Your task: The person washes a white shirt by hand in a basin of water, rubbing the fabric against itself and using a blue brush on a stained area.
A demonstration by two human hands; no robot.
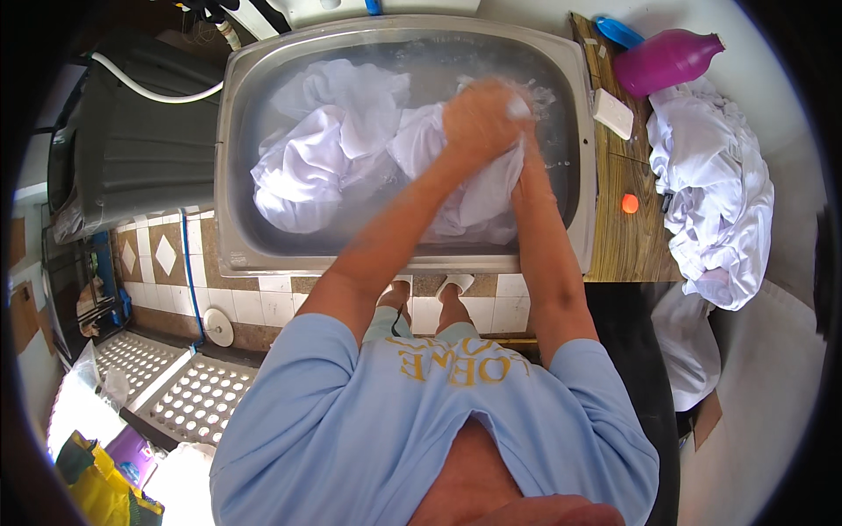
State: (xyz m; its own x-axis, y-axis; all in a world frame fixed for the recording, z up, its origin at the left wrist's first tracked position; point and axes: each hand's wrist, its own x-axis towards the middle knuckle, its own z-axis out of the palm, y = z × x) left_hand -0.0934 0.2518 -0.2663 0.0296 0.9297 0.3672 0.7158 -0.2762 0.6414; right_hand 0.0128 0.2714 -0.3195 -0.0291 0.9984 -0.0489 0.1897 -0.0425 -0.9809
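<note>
A grey rectangular basin (230, 188) with rounded corners holds cloudy water. In its right half both my hands are together on a wet white cloth (478, 197). My left hand (478, 123), blurred by motion, is closed on the upper part of the cloth. Tight against it, my right hand (524, 131) grips the same cloth, its fingers partly hidden by the left hand and the fabric. The cloth hangs from the hands down into the water. Another bunched white cloth (303, 162) lies partly above the water on the left side of the basin.
Right of the basin, a wooden board (627, 241) carries a white soap bar (612, 114), an orange cap (630, 203) and a magenta bottle (662, 63). White laundry (715, 188) is heaped beyond it. A dark grey bin (145, 136) stands left, with a white hose (153, 92).
</note>
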